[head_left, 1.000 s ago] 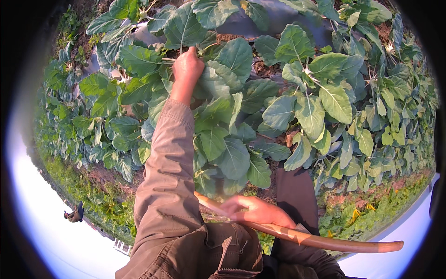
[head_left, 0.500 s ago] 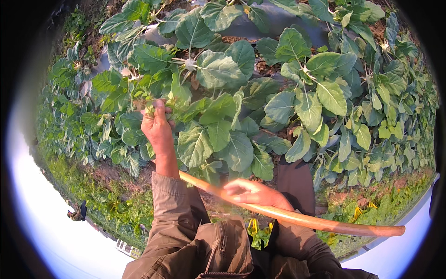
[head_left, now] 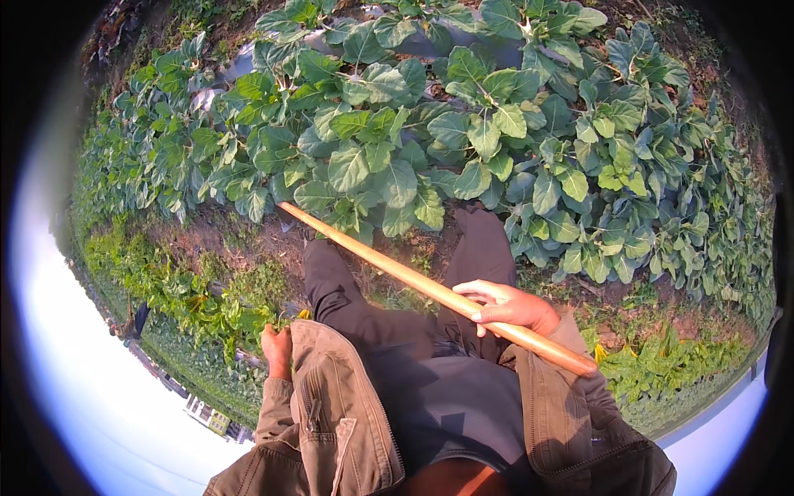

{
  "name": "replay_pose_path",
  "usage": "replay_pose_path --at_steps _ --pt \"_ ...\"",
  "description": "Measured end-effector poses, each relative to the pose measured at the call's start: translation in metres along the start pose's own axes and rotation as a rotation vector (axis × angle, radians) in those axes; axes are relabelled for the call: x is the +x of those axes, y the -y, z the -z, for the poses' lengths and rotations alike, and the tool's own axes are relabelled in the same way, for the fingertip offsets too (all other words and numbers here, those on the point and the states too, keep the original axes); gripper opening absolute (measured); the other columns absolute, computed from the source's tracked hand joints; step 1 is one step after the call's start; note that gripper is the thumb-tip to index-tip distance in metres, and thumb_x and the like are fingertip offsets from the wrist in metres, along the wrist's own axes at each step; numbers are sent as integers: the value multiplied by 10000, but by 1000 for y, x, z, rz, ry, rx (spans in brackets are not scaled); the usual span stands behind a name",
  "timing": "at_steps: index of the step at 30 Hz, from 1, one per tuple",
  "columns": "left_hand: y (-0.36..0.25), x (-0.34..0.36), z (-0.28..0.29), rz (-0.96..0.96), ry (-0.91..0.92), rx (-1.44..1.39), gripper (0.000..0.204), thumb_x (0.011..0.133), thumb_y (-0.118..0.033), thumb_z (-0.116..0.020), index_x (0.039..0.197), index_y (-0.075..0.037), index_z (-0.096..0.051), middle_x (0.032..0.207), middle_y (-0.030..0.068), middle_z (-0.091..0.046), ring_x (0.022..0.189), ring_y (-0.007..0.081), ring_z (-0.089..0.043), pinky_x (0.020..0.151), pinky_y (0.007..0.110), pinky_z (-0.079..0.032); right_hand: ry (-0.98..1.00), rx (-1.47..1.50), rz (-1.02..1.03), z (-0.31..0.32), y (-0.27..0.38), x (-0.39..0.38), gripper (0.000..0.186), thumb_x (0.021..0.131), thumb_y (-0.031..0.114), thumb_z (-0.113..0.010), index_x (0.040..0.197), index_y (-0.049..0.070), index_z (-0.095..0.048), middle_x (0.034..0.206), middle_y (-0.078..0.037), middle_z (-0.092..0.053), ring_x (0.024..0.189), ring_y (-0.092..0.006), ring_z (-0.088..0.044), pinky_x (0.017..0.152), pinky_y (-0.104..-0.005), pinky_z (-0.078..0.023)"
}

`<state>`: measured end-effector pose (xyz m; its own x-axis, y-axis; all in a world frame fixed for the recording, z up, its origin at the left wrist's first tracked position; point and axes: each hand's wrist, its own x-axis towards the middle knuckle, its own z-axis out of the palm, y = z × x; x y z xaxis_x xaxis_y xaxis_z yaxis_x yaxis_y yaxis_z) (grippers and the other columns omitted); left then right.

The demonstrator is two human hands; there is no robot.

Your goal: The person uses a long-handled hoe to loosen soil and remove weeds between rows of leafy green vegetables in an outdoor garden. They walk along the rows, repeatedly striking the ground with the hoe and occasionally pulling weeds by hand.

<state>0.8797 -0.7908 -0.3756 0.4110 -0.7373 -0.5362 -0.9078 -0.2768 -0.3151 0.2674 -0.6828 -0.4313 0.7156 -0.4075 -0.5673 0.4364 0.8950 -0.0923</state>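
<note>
My right hand is closed around a long smooth wooden handle, near its thick right end. The handle slants up and left across my legs, and its far tip meets the soil at the edge of the leafy plants; any tool head there is hidden or too small to tell. At my left side, beside the open jacket, my left hand is low with its fingers curled. Bits of green show at its fingertips, but I cannot tell whether they are held or lie behind.
Broad-leaved plants grow in a bed over dark plastic sheeting ahead of me. A strip of bare soil runs between them and my feet. Lower yellow-flowered plants grow at the left and right behind me.
My left hand has drawn back from the plants, where it pinched a green sprig, to my left side. The right hand now grips the handle, which tilts more steeply. The view has shifted back.
</note>
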Motion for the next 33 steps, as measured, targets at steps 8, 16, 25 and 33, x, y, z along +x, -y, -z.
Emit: replay_pose_path --at_steps 8,16,25,33 --pt "-31 -118 -50 6 283 -365 339 865 -224 -810 1114 -6 -738 997 198 -776 941 353 -748 851 430 -576 -66 -11 -119 -107 -26 -121 865 966 129 -707 1689 146 -234 1098 -45 -570 750 -95 -599 617 -262 -517" --pt "-132 -201 -68 -4 422 -1008 188 969 -141 -700 1029 25 -767 887 74 -736 778 131 -637 686 312 -514 -194 -375 -262 -147 -28 -174 825 956 161 -711 1662 114 -286 1055 -31 -599 715 -86 -597 603 -256 -510" --pt "-40 -278 -130 65 209 -1085 186 883 -120 -773 887 -15 -620 775 62 -683 680 140 -626 602 329 -516 -290 -812 -304 -223 -113 -153 637 976 144 -701 1539 55 -416 922 -39 -580 601 -114 -555 519 -308 -473" --pt "-37 -272 -76 119 322 -1706 332 1008 -317 -725 948 9 -710 686 54 -668 609 176 -707 543 334 -545 -318 -1047 -209 -300 -145 -109 447 867 60 -685 1297 -11 -584 982 -34 -615 825 -122 -566 722 -286 -483"
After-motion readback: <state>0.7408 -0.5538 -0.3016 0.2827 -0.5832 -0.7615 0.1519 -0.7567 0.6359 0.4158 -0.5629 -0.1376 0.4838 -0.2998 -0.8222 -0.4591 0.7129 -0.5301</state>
